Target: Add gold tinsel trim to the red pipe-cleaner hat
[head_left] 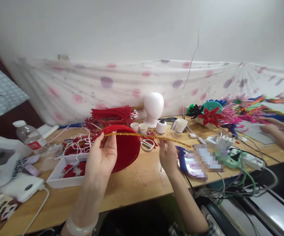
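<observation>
A gold tinsel pipe cleaner (pixel 137 135) is stretched sideways above the table. Its left end is pinched by my left hand (pixel 104 150), palm turned up. My right hand (pixel 168 154) closes around it farther along, and the free end sticks out to the right. Behind my left hand stands a round red fan-like disc (pixel 127 152), partly covered by that hand. White-handled scissors (pixel 148 145) lie between my hands on the table. Just right of my right hand is a blue glue gun (pixel 181 157), beside a phone (pixel 194 167).
A white foam head (pixel 153 108), paper cups (pixel 143 128) and a red pipe-cleaner bundle (pixel 111 113) stand at the back. A white box (pixel 65 183) and water bottle (pixel 31 137) are left. Cables and a power strip (pixel 251 160) lie right, near another person's hands (pixel 272 129).
</observation>
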`<state>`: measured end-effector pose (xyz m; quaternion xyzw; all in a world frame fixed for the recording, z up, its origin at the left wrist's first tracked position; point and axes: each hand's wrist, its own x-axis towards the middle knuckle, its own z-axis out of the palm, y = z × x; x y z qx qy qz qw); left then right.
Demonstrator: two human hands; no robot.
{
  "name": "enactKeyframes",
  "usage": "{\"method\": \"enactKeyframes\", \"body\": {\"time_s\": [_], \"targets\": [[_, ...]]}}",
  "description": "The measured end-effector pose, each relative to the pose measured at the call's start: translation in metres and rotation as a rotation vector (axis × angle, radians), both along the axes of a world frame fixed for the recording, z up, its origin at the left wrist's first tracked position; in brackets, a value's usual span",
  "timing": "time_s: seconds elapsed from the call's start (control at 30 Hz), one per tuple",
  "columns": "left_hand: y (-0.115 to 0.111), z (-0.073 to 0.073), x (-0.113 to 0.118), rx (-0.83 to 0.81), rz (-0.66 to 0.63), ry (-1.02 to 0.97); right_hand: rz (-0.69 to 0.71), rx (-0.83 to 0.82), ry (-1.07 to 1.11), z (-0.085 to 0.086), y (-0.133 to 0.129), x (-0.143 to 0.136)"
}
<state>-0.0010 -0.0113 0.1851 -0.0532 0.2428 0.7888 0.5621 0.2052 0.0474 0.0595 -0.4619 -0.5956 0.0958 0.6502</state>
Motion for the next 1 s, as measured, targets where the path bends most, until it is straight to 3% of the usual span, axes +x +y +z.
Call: {"method": "enactKeyframes", "body": {"time_s": [0.17,0.3,0.47,0.6,0.8,1.0], "targets": [[-0.014,-0.004,0.001,0.022,0.009,-0.007,0.257,-0.293,-0.170,-0.008,-0.011,0.006],[-0.024,-0.013,0.004,0.027,-0.039,0.017,0.301,-0.427,-0.143,-0.018,-0.049,-0.004],[-0.036,-0.035,0.016,0.047,-0.047,0.104,0.514,-0.486,-0.073,-0.019,-0.096,-0.034],[-0.045,-0.061,0.030,0.082,-0.042,0.194,0.566,-0.445,0.129,-0.013,-0.113,-0.052],[-0.055,-0.097,0.037,0.126,-0.057,0.321,0.473,-0.385,0.986,0.001,-0.112,-0.045],[-0.064,-0.107,0.047,0.190,-0.104,0.443,0.479,-0.435,1.112,0.001,-0.112,-0.035]]}}
